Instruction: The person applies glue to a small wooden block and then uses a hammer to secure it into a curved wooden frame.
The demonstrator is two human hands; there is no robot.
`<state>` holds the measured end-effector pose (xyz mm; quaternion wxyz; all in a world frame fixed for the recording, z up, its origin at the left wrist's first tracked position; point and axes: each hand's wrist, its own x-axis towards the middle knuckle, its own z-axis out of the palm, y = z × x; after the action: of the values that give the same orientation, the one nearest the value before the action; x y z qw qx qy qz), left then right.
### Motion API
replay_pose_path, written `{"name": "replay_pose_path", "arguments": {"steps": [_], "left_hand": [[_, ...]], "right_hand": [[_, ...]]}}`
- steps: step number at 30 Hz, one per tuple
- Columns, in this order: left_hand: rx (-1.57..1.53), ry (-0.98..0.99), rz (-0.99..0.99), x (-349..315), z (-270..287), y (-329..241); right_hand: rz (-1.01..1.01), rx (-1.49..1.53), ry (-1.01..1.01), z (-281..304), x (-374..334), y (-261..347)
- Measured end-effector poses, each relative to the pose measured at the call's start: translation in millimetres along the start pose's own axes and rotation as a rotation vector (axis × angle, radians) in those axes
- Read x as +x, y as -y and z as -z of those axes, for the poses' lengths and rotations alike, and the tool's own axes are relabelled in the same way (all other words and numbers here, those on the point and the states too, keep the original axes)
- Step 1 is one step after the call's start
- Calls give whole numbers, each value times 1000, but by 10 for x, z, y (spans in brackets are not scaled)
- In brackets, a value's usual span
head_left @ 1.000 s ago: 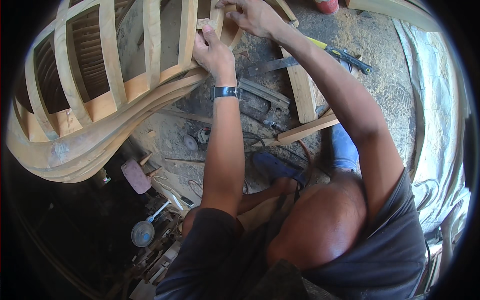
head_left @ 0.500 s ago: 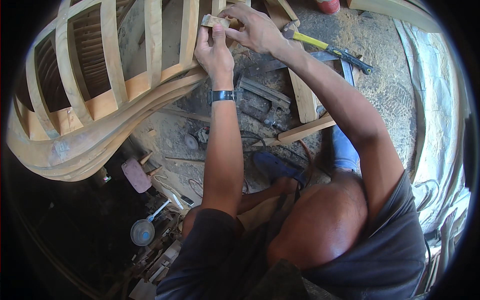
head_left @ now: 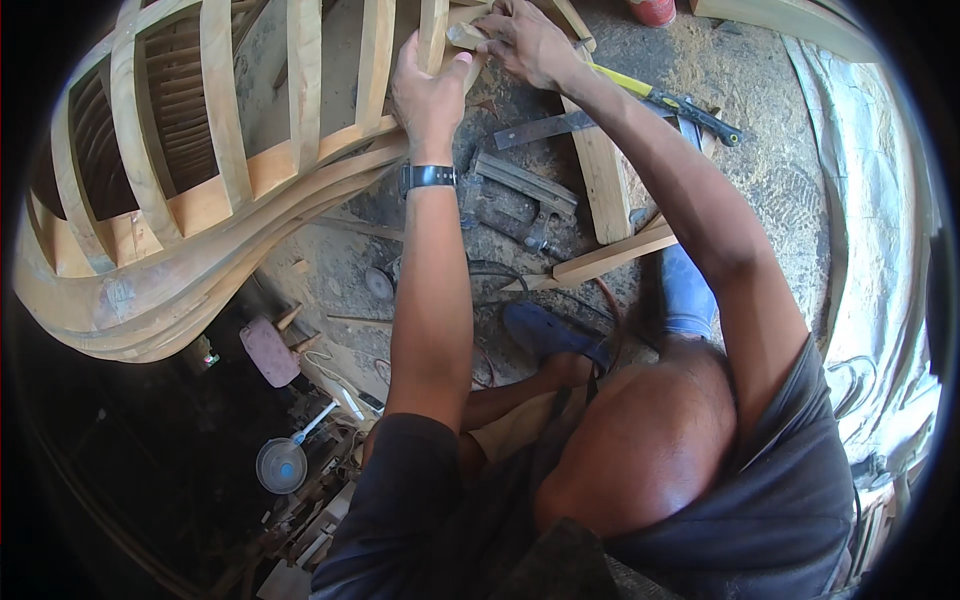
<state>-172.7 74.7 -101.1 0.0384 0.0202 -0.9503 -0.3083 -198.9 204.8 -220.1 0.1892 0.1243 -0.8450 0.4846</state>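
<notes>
My left hand (head_left: 430, 105), with a dark watch (head_left: 430, 177) on its wrist, is at a curved wooden slat (head_left: 432, 35) of a large ribbed frame (head_left: 240, 200). Its thumb lies on one side of the slat and its fingers on the other, curled round it as far as I can see. Between the fingertips of my right hand (head_left: 535, 45) is a small pale block (head_left: 466, 36). Whether that block is wood or folded sandpaper I cannot tell. It sits just right of the slat.
A yellow-and-black hammer (head_left: 680, 100) lies across wood offcuts (head_left: 605, 195) and a metal ruler (head_left: 540, 130). Nearer are a grey metal tool (head_left: 525, 185), cables and a wooden stake (head_left: 615, 255). A mallet (head_left: 268, 352) stands lower left. A silvery sheet (head_left: 860, 220) runs along the right.
Both hands held the small block together before. My left hand has let go of it and come to the slat; my right hand keeps the block, moved slightly right.
</notes>
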Motion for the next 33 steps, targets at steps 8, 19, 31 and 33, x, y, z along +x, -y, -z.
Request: {"name": "replay_pose_path", "arguments": {"steps": [8, 19, 31, 33], "left_hand": [[-17, 131, 17, 231, 108, 105], [28, 54, 82, 157, 73, 17], [128, 122, 90, 187, 149, 163], [72, 100, 78, 204, 128, 187]], "right_hand": [[147, 136, 276, 13, 188, -113], [296, 144, 237, -91, 225, -103], [50, 373, 340, 70, 374, -184], [65, 303, 261, 160, 410, -278]]}}
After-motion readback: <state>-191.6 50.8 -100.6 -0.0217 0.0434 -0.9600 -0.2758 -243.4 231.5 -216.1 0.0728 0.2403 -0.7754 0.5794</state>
